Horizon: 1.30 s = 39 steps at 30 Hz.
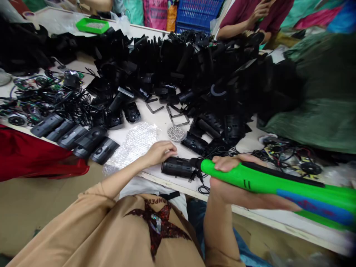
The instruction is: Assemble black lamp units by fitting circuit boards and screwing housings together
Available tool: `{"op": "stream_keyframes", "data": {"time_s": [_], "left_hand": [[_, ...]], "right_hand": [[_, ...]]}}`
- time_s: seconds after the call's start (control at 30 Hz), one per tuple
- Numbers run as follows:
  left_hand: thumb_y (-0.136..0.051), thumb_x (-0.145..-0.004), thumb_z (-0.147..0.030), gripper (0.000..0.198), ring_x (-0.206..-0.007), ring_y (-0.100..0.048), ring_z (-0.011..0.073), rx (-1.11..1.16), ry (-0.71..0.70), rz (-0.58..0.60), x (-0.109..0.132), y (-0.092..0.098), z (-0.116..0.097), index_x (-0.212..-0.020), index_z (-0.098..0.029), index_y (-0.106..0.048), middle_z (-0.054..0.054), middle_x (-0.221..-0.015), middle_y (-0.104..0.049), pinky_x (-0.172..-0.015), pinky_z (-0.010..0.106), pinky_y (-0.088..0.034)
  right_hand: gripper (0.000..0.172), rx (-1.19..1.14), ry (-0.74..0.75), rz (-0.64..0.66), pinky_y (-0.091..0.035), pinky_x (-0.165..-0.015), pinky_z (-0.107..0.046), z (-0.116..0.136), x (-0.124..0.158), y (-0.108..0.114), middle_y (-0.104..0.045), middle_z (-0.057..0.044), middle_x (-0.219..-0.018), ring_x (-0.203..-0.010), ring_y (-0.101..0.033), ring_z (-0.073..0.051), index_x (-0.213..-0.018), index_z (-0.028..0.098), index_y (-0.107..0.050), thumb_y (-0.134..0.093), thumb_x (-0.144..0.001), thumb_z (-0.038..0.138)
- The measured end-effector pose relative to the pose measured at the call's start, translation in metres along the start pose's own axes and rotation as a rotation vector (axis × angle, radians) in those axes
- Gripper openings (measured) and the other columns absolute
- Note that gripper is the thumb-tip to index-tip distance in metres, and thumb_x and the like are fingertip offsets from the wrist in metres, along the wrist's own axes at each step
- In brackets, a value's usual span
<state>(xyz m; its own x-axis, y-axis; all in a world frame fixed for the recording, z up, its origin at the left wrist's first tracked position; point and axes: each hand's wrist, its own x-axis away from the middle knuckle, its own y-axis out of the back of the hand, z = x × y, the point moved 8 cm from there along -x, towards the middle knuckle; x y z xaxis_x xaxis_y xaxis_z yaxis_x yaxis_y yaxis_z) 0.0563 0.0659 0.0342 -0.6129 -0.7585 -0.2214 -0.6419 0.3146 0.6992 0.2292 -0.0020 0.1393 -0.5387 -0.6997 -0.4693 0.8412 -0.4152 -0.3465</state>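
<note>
Head view: hands apart; left hand (160, 152) just beside black cylindrical housing (176, 167), right hand (230, 181) clamped on green plastic tool (250, 178); five housings (89, 141) lined up, large heap (172, 70) remains on bench (157, 120).

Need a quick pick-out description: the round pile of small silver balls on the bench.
On the white bench, find the big heap of black plastic housings. At its near edge, just beyond the person's left hand and right of the bubble wrap, lies a round patch of small silver balls, the one loose, shiny heap among the black parts.
</note>
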Motion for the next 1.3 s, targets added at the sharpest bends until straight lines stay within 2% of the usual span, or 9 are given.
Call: {"op": "stream_keyframes", "data": {"time_s": [0.17,0.53,0.67,0.77,0.87,0.97,1.03,1.17,1.3], "left_hand": [[-0.048,-0.089,-0.036,0.023,-0.081,-0.059,0.0142,0.001,0.047,-0.006,0.031,-0.002,-0.007,-0.087,-0.018,-0.061,0.003,-0.085,-0.066,-0.077,0.026,-0.044],[-0.038,-0.093,-0.039,0.030,-0.078,-0.058,0.0150,-0.169,0.021,0.048,0.030,-0.002,-0.015,-0.085,-0.018,-0.059,0.004,-0.082,-0.063,-0.073,0.028,-0.040],[-0.036,-0.094,-0.038,0.032,-0.078,-0.058,0.0161,-0.214,0.030,0.087,0.028,-0.005,-0.019,-0.083,-0.018,-0.058,0.003,-0.079,-0.062,-0.073,0.029,-0.040],[-0.046,-0.087,-0.048,0.032,-0.095,-0.057,0.0200,-0.102,0.088,0.063,0.031,-0.001,-0.013,-0.097,-0.018,-0.055,0.006,-0.097,-0.062,-0.082,0.032,-0.042],[-0.063,-0.067,-0.062,0.076,-0.114,-0.048,0.0287,0.072,0.245,0.113,0.042,-0.006,0.010,-0.125,-0.019,-0.039,0.014,-0.128,-0.047,-0.090,0.038,-0.041],[-0.068,-0.058,-0.065,0.100,-0.112,-0.050,0.0326,0.217,0.388,0.350,0.061,-0.031,0.031,-0.136,-0.021,-0.024,0.017,-0.129,-0.047,-0.086,0.040,-0.043],[-0.070,-0.057,-0.064,0.101,-0.111,-0.051,0.0328,0.234,0.408,0.408,0.068,-0.042,0.037,-0.136,-0.021,-0.025,0.016,-0.126,-0.049,-0.087,0.040,-0.042],[-0.071,-0.059,-0.059,0.088,-0.108,-0.051,0.0306,0.195,0.362,0.339,0.067,-0.048,0.034,-0.130,-0.019,-0.035,0.014,-0.121,-0.051,-0.090,0.040,-0.041],[-0.069,-0.061,-0.059,0.082,-0.104,-0.053,0.0289,0.171,0.329,0.340,0.065,-0.049,0.029,-0.127,-0.020,-0.038,0.012,-0.117,-0.053,-0.087,0.038,-0.043]], "right_hand": [[0.069,-0.047,-0.069,0.101,-0.044,-0.050,-0.035,0.003,0.004,-0.019,-0.052,0.005,-0.045,-0.036,-0.048,-0.015,-0.081,0.021,-0.059,-0.028,-0.067,0.082],[0.071,-0.038,-0.061,0.141,-0.043,-0.051,-0.034,-0.002,0.013,-0.024,-0.052,0.004,-0.049,-0.040,-0.048,-0.014,-0.087,0.021,-0.060,-0.025,-0.071,0.081],[0.065,-0.034,-0.065,0.161,-0.044,-0.052,-0.035,-0.002,0.014,-0.028,-0.052,0.004,-0.049,-0.041,-0.049,-0.015,-0.087,0.021,-0.059,-0.037,-0.067,0.079],[0.063,-0.054,-0.055,0.162,-0.044,-0.052,-0.034,-0.001,0.014,-0.031,-0.053,0.003,-0.049,-0.041,-0.049,-0.015,-0.085,0.019,-0.060,-0.040,-0.068,0.076],[0.063,-0.041,-0.044,0.151,-0.045,-0.050,-0.034,-0.004,0.011,-0.033,-0.053,0.003,-0.048,-0.039,-0.049,-0.015,-0.084,0.019,-0.060,-0.033,-0.072,0.075],[0.062,-0.027,-0.059,0.145,-0.046,-0.048,-0.034,-0.013,0.008,-0.035,-0.054,0.004,-0.048,-0.039,-0.050,-0.015,-0.084,0.019,-0.060,-0.035,-0.072,0.075],[0.062,-0.023,-0.062,0.150,-0.046,-0.048,-0.034,-0.018,0.008,-0.036,-0.055,0.004,-0.048,-0.039,-0.050,-0.015,-0.084,0.018,-0.059,-0.038,-0.071,0.075],[0.063,-0.022,-0.077,0.192,-0.047,-0.048,-0.033,-0.029,0.010,-0.042,-0.055,0.003,-0.051,-0.041,-0.051,-0.015,-0.087,0.018,-0.059,-0.038,-0.071,0.075],[0.062,-0.057,-0.109,0.233,-0.047,-0.049,-0.033,-0.037,0.015,-0.047,-0.055,0.003,-0.051,-0.042,-0.051,-0.015,-0.089,0.019,-0.059,-0.039,-0.070,0.075]]}}
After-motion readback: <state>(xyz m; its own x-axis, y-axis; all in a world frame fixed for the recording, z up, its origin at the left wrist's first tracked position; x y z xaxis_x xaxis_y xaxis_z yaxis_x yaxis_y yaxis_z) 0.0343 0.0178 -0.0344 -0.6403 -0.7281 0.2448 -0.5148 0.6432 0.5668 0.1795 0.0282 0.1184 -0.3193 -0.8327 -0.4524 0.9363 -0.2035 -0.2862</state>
